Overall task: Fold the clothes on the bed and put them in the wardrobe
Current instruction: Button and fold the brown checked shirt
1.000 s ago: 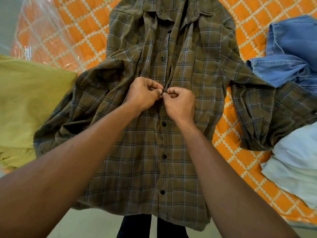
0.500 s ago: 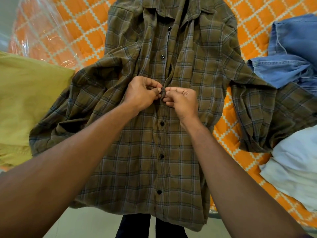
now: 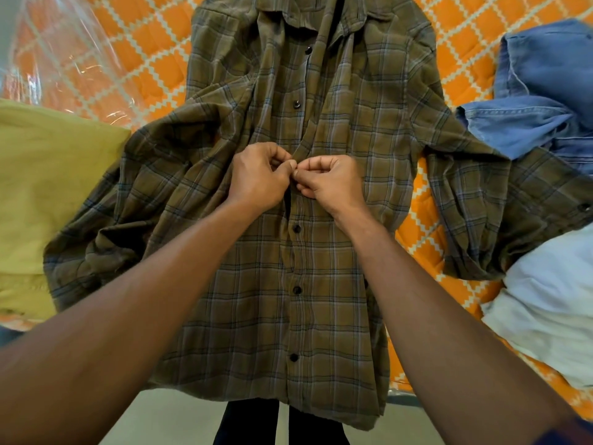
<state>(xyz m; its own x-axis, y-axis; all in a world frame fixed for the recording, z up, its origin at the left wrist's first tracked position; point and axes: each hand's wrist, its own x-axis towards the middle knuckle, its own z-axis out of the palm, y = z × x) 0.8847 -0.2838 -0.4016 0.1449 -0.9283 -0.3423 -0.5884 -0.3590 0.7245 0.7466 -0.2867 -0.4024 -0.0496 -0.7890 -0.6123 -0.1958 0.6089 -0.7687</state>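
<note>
An olive-brown plaid shirt (image 3: 324,284) lies face up on the orange patterned bed (image 3: 134,69), sleeves spread to both sides, hem hanging over the near edge. Its lower buttons are fastened; the upper placket gapes open. My left hand (image 3: 256,178) and my right hand (image 3: 330,179) meet at mid-chest, each pinching one edge of the shirt's placket with curled fingers and thumb. The button between my fingertips is hidden.
A yellow-green garment (image 3: 48,187) lies at the left. A blue denim garment (image 3: 542,101) sits at the right, partly over the shirt's sleeve, with a white cloth (image 3: 552,303) below it. Clear plastic wrap (image 3: 57,49) covers the bed's far left. Pale floor (image 3: 179,415) shows below the bed edge.
Both hands stay pinched together at the same spot on the placket, with only small finger shifts. The camera has dipped slightly closer.
</note>
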